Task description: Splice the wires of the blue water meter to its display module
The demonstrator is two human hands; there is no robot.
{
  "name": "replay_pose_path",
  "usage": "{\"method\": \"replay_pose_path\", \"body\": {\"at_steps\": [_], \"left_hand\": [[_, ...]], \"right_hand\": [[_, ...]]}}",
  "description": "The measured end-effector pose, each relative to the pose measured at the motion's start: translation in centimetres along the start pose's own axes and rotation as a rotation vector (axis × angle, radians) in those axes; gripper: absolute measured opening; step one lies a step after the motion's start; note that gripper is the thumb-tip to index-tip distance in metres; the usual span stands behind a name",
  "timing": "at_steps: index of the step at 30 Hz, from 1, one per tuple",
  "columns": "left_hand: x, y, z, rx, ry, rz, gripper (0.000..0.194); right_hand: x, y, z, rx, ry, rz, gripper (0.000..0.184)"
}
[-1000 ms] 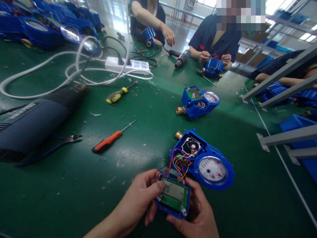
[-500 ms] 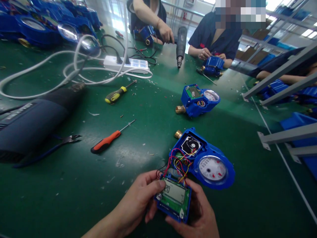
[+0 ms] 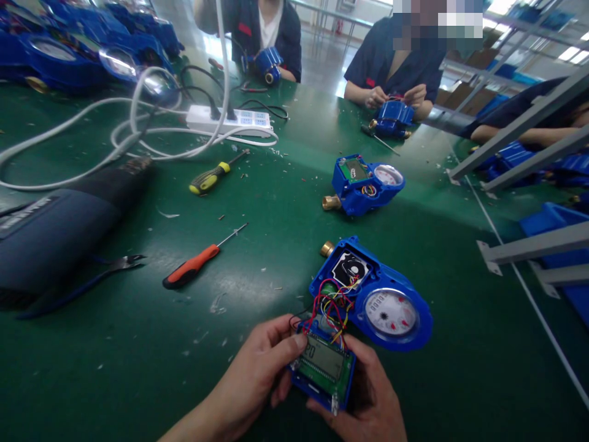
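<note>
Between my two hands is a blue-framed circuit board with an LCD display (image 3: 324, 362), tilted toward me. My left hand (image 3: 262, 368) grips its left side, thumb over the upper left corner of the screen. Wrapped around the right edge is my right hand (image 3: 372, 393), its thumb at the lower edge. Red, black, yellow and white wires (image 3: 329, 304) run from the board's top to an opened blue water meter (image 3: 377, 270) lying just beyond. That meter shows a round dial, a brass fitting (image 3: 327, 248) and an exposed compartment.
Another opened water meter (image 3: 365, 184) stands farther back. On the left lie an orange screwdriver (image 3: 193, 265), a yellow screwdriver (image 3: 209, 178), cutting pliers (image 3: 122, 264), a dark heat gun (image 3: 69, 221) and a white power strip (image 3: 230, 120). Metal bars (image 3: 538, 248) edge the right; co-workers sit opposite.
My hands keep their hold on the display board, which has tilted slightly. Across the table, the co-worker's heat gun has gone from view. The whole view has shifted a little.
</note>
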State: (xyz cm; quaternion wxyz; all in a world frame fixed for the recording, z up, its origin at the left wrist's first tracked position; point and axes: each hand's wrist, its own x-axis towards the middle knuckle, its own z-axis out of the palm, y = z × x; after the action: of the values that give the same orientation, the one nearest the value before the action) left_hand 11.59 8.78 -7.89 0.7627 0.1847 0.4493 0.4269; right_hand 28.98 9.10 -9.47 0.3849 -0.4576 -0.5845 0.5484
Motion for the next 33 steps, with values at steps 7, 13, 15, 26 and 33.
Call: {"method": "replay_pose_path", "body": {"at_steps": [7, 13, 15, 26, 33], "left_hand": [[0.2, 0.3, 0.4, 0.056, 0.049, 0.000, 0.032], [0.1, 0.0, 0.5, 0.076, 0.069, -0.018, 0.033], [0.1, -0.3, 0.3, 0.047, 0.055, -0.023, 0.032], [-0.4, 0.2, -0.1, -0.238, -0.147, -0.041, 0.031], [-0.4, -0.1, -0.1, -0.258, -0.162, -0.042, 0.031]], "right_hand": [[-0.1, 0.2, -0.2, -0.077, 0.028, 0.024, 0.060], [0.1, -0.6, 0.4, 0.195, 0.003, 0.158, 0.062], [0.4, -1.0, 0.6, 0.333, -0.023, 0.225, 0.063], [1.4, -2.0, 0.5, 0.604, -0.101, 0.295, 0.072], [1.5, -1.0, 0.7, 0.637, -0.114, 0.174, 0.072]]}}
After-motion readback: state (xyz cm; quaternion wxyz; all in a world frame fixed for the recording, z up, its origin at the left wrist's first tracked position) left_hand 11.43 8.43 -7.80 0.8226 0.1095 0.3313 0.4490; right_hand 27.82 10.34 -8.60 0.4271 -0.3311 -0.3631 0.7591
